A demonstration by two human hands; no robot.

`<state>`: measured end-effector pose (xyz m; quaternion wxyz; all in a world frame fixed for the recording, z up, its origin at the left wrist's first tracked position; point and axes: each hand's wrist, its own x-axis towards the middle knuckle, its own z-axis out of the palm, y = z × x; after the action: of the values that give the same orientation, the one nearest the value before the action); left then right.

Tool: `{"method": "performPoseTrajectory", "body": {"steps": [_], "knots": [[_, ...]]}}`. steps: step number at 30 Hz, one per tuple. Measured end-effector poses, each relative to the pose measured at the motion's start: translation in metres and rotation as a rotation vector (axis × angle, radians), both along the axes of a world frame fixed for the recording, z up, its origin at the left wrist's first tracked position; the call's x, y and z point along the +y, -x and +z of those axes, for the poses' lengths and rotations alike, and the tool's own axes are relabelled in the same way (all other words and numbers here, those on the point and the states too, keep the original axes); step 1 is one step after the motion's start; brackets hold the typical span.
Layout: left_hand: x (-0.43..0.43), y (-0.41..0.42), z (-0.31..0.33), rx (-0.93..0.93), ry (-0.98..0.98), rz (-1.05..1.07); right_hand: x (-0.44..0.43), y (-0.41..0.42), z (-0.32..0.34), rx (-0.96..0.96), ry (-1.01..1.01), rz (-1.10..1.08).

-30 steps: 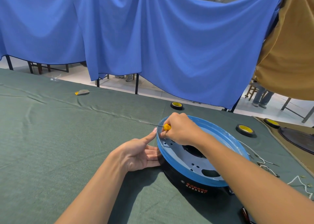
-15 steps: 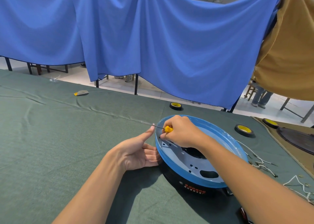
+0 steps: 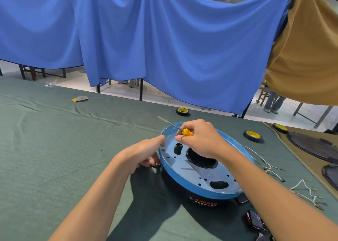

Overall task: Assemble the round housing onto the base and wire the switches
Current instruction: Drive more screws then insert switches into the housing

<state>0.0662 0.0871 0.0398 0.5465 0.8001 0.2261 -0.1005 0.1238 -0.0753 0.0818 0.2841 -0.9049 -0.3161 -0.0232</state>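
The right hand (image 3: 201, 142) is gripping one small yellow-handled screwdriver (image 3: 186, 132) in curled fingers, its thin shaft pointing away to the upper left. Directly beneath that hand, one round blue dish-shaped housing (image 3: 192, 187) is sitting on one black base (image 3: 204, 201). The left hand (image 3: 144, 154) is holding the housing's rim, fingers curled, thumb on top. Three black tape rolls with yellow cores (image 3: 253, 135) are lying beyond the right hand on the green tabletop (image 3: 54, 149).
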Motion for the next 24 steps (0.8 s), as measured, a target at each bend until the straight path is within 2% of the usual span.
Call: {"method": "performPoseTrajectory", "body": {"steps": [7, 13, 16, 21, 24], "knots": [[0.006, 0.001, -0.003, -0.004, -0.078, -0.090, -0.007, 0.009, 0.000, 0.040, -0.063, -0.035], [0.011, -0.001, -0.003, -0.027, -0.085, -0.103, -0.016, 0.017, 0.005, 0.271, -0.121, -0.021], [0.012, -0.003, -0.004, -0.153, -0.067, -0.026, -0.022, 0.016, 0.009, 0.206, -0.205, -0.068], [0.006, -0.011, -0.013, -0.444, 0.022, 0.187, -0.021, 0.012, 0.013, 0.062, -0.527, -0.183], [-0.003, -0.016, -0.022, -0.623, 0.070, 0.339, -0.013, 0.012, 0.010, 0.025, -0.640, -0.185]]}}
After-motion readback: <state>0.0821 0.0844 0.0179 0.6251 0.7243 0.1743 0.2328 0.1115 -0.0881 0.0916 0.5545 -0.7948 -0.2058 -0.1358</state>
